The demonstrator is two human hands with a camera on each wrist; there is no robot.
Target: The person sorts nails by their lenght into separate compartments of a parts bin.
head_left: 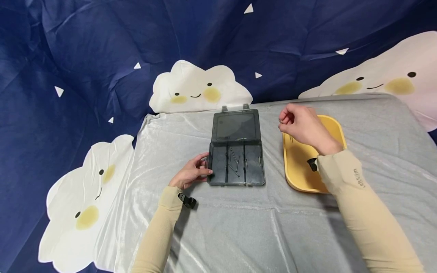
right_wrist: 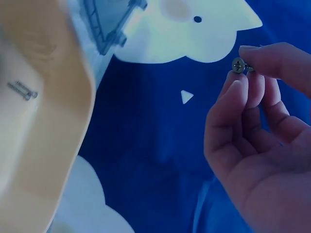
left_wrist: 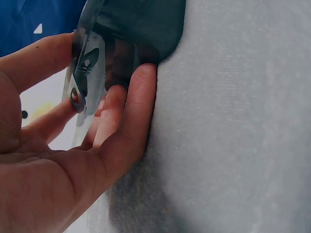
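A dark translucent compartment box (head_left: 217, 165) lies with its lid (head_left: 236, 125) raised at the back. Several long screws (head_left: 238, 159) lie in its middle compartment, and shorter screws (head_left: 246, 163) sit in the right one. My left hand (head_left: 192, 170) grips the box's left side, thumb on the rim and fingers along the outer wall. Over the back of a yellow tray (head_left: 290, 176), my right hand (head_left: 302, 123) pinches a screw between thumb and fingers. The right wrist view shows this screw's cross-slotted head (right_wrist: 238, 65) facing the camera.
Two small screws (right_wrist: 22, 91) rest inside the yellow tray, at the left of the right wrist view. A grey cloth (head_left: 239, 235) covers the table. Behind stands a dark blue curtain (head_left: 280, 49) with cloud prints.
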